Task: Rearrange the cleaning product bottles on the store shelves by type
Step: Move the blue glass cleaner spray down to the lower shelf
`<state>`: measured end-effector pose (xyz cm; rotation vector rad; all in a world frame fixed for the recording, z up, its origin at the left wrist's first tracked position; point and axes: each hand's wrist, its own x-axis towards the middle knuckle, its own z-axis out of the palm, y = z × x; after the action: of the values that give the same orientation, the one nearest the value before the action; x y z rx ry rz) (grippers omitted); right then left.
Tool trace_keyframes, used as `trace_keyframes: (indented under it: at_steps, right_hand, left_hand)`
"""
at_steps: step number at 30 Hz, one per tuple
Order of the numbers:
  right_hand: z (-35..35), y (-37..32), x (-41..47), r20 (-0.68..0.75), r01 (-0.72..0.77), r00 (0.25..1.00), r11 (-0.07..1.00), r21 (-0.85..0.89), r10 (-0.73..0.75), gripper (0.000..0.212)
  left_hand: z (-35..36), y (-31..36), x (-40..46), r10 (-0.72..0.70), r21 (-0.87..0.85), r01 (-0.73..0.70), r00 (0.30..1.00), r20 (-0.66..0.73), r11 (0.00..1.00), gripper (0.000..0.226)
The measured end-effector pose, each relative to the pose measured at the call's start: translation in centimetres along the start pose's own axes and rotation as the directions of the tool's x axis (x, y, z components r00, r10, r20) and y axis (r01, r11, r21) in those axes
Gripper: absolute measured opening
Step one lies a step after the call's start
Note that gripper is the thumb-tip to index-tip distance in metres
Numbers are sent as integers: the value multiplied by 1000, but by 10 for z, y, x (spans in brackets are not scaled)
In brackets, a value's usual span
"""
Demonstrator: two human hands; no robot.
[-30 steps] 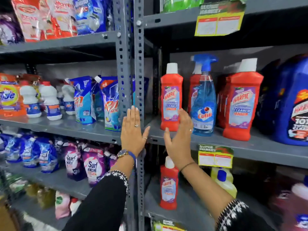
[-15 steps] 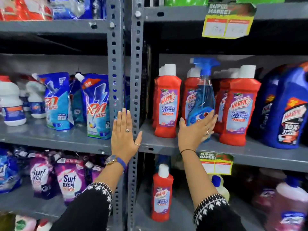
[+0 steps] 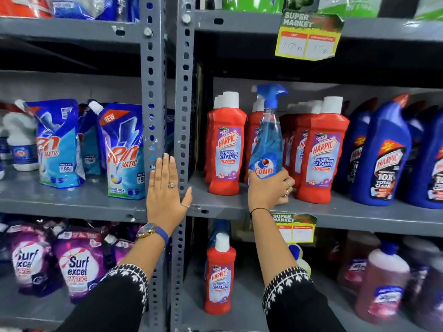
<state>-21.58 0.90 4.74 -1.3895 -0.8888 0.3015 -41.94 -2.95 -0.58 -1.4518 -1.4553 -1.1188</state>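
Gripping blue Colin spray bottle (image 3: 266,142) base near shelf edge (image 3: 359,218), right hand (image 3: 269,190) fingers wrapped; left hand (image 3: 165,190) flat, empty

"Colin" on spray bottle (image 3: 265,149)
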Motion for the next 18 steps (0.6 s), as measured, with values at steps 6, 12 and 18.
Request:
trace_keyframes:
  at_steps: [6, 12, 18]
  right_hand:
    - [-6, -3, -11, 45, 112, 992, 988, 104, -117, 66]
    - [-12, -1, -31, 65, 165, 982, 977, 138, -175, 65]
    - [-35, 1, -48, 138, 158, 969, 945, 287, -204, 68]
  left_hand:
    - [-1, 1, 0, 1, -1, -1, 1000, 2, 1000, 79]
    - [-2, 3, 0, -2, 6, 2, 1000, 4, 1000, 79]
    - [0, 1, 0, -1, 9, 1, 1000, 3, 1000, 78]
